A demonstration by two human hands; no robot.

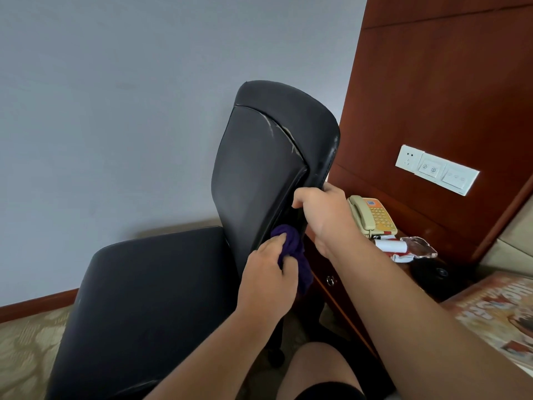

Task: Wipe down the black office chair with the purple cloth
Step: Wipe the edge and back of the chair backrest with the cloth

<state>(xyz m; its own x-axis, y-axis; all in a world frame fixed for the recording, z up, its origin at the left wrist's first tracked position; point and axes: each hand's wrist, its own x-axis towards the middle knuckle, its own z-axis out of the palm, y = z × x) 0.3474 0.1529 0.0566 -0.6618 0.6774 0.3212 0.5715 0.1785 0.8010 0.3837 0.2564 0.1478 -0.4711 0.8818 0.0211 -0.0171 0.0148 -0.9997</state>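
We see the black office chair [259,168] turned side-on in front of a pale wall [115,82], its backrest rising upright above the wide padded seat [150,284]. Pale scuffs and cracks run across the upper part of the backrest. The left hand [268,272] is curled round the bunched purple cloth [291,246] and presses it against the lower right edge of the backrest, just above where back and seat meet; part of the cloth hangs down below the fingers. The right hand [323,215] grips the same edge of the backrest higher up, with its fingers wrapped round the rim, just above the cloth. Just behind the chair stands a dark wooden bench [326,269] with a drawer knob on its front, carrying a beige telephone [372,215] and some small packets beside it. On the reddish wood panel [432,82] above it we see a white socket and switch plate [435,170]. A patterned carpet [26,342] covers the floor, and a bare knee [317,368] shows at the bottom edge.
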